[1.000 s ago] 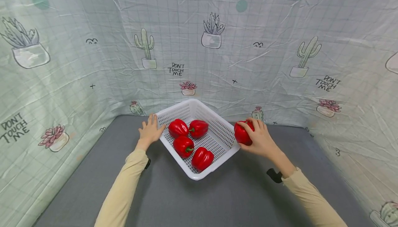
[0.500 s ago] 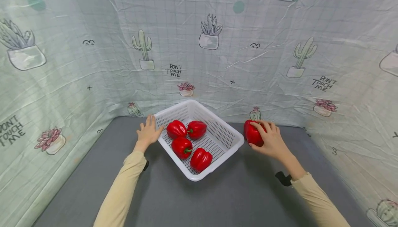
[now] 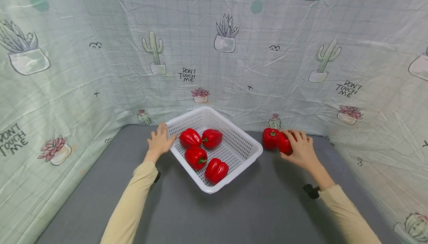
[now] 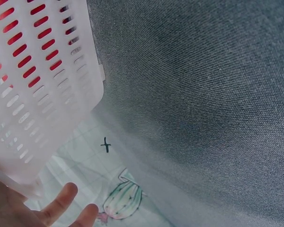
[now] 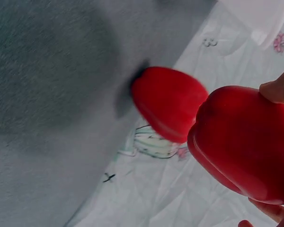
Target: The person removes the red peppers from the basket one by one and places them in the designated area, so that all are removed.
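My right hand (image 3: 302, 150) grips a red bell pepper (image 3: 284, 143), thumb on one side and fingers on the other. In the right wrist view that held bell pepper (image 5: 246, 144) fills the right side. Just left of it in the head view, a second red bell pepper (image 3: 270, 138) stands on the table with its green stem up. My left hand (image 3: 159, 142) rests against the left side of a white perforated basket (image 3: 243, 134), fingers spread and fairly straight. Inside the basket lie several red bell peppers (image 3: 195, 158). The left wrist view shows the basket's slotted wall (image 4: 42, 90) beside the fingers.
A grey table (image 3: 214, 218) lies under everything. Behind and at both sides hangs a pale curtain (image 3: 187, 43) printed with cacti, close behind the basket and the standing pepper.
My right hand has moved right, away from the basket's right corner, with its bell pepper. The standing bell pepper behind it has come into sight. My left hand and the basket stay put.
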`<move>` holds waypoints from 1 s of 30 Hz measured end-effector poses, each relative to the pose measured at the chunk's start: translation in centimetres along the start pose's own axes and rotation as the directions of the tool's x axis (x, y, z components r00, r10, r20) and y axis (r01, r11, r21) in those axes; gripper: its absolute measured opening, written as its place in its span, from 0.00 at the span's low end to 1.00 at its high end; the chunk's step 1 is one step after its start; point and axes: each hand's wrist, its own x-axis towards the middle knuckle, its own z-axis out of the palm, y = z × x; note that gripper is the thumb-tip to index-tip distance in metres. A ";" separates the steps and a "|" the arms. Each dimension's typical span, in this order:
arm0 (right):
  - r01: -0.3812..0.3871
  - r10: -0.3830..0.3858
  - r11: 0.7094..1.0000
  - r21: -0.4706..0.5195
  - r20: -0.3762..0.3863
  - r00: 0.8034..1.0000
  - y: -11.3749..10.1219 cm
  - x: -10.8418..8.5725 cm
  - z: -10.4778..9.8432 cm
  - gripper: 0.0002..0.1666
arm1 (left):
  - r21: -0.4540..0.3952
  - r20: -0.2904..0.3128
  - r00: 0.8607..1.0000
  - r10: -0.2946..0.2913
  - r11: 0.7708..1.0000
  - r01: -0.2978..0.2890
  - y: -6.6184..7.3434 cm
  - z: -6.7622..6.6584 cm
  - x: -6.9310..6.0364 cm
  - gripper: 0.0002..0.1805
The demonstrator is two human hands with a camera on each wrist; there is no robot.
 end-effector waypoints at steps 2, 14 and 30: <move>-0.021 0.021 1.000 -0.008 0.004 1.000 0.5 0.0 0.2 0.46 | 0.000 -0.007 1.000 -0.001 1.000 0.001 0.0 0.0 0.0 0.41; -0.080 0.081 0.997 -0.010 0.019 0.997 3.1 0.2 1.9 0.45 | 0.006 0.002 1.000 -0.006 1.000 0.006 0.1 0.0 0.1 0.41; -0.165 0.163 0.986 0.003 0.110 0.980 5.4 0.8 3.6 0.43 | -0.019 0.003 1.000 -0.013 1.000 0.013 0.3 -0.3 -0.2 0.41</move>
